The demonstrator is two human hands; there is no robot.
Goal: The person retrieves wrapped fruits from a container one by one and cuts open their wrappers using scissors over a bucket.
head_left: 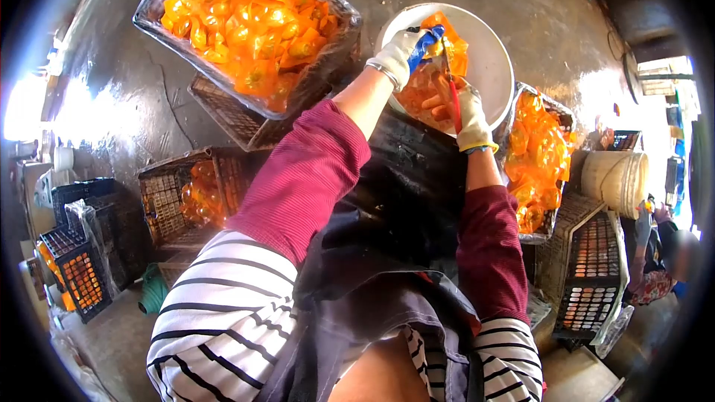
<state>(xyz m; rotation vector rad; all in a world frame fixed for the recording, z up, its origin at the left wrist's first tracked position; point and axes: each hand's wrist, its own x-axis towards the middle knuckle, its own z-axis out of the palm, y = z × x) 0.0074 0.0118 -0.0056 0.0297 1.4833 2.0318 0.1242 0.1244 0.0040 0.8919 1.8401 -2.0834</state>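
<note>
My left hand (402, 53), in a white glove with blue fingers, is closed on an orange plastic packet (456, 50) over a white bucket (505, 67). My right hand (474, 117), gloved in white with a yellow cuff, grips red-handled scissors (453, 97). The scissor blades point up toward the packet, close to my left fingers. Below my hands, orange plastic pieces (417, 93) lie inside the bucket. What exactly the packet contains is too small to make out.
A lined crate (348, 30) heaped with orange packets stands at upper left. To the right, another crate (547, 232) holds more packets. A tilted crate (160, 201) is at left, and a cream bucket (614, 179) at right. Another person (652, 260) is at far right.
</note>
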